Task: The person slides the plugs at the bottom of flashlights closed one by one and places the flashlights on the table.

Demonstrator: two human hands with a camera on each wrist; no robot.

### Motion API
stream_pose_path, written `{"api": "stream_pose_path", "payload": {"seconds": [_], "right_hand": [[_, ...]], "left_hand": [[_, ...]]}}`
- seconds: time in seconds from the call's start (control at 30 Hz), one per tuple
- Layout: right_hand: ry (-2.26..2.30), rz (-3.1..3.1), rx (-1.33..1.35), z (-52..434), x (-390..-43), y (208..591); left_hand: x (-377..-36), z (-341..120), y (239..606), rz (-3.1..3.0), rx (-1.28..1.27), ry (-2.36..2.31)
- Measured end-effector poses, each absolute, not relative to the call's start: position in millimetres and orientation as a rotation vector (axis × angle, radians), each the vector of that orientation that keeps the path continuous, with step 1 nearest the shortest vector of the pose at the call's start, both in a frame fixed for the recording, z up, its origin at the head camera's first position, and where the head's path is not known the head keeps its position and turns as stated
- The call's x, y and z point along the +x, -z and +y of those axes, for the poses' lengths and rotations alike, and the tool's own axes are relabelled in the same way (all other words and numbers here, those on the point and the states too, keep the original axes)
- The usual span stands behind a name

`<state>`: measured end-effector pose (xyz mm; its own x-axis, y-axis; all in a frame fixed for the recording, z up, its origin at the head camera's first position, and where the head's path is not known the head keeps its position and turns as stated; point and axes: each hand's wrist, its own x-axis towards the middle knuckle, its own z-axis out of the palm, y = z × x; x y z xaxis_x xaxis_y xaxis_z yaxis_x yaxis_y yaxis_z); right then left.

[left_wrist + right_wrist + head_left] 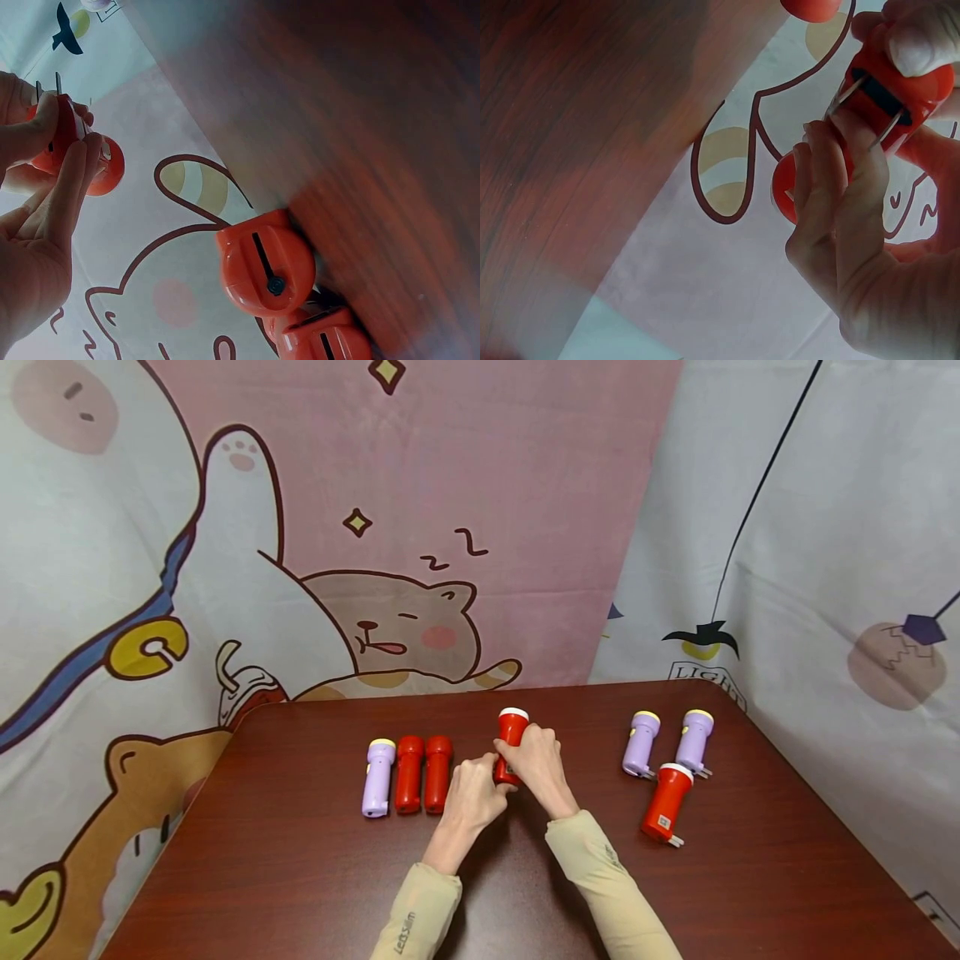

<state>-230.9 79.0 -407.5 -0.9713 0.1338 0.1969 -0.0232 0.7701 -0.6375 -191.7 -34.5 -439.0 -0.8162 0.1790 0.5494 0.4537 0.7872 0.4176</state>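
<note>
Both hands grip one red flashlight point(513, 723) with a white lens rim, above the middle of the table. My left hand point(472, 793) holds its bottom end. My right hand point(536, 762) wraps the body from the right, thumb across the front. Two metal plug prongs stick out of the base end of this flashlight point(932, 84) in the right wrist view, with right-hand fingers beside them. Just left of the left hand is a red flashlight point(438, 772), in a row with another red flashlight point(408, 777) and a lilac flashlight point(378, 778).
On the right of the brown table point(300, 877) lie a lilac flashlight point(641, 743), a second lilac flashlight point(694, 739) and a red flashlight point(667, 802), all with prongs out. A printed cloth point(562, 527) hangs behind the table's far edge.
</note>
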Motion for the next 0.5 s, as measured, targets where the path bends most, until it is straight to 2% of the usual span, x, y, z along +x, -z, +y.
{"api": "stream_pose_path", "payload": {"seconds": [0.5], "right_hand": [[-0.977,-2.731,-0.085,77.8,-230.6,406.8]], "left_hand": [[-191.7,-35.6,438.3,-2.478,-0.488,0.736]]}}
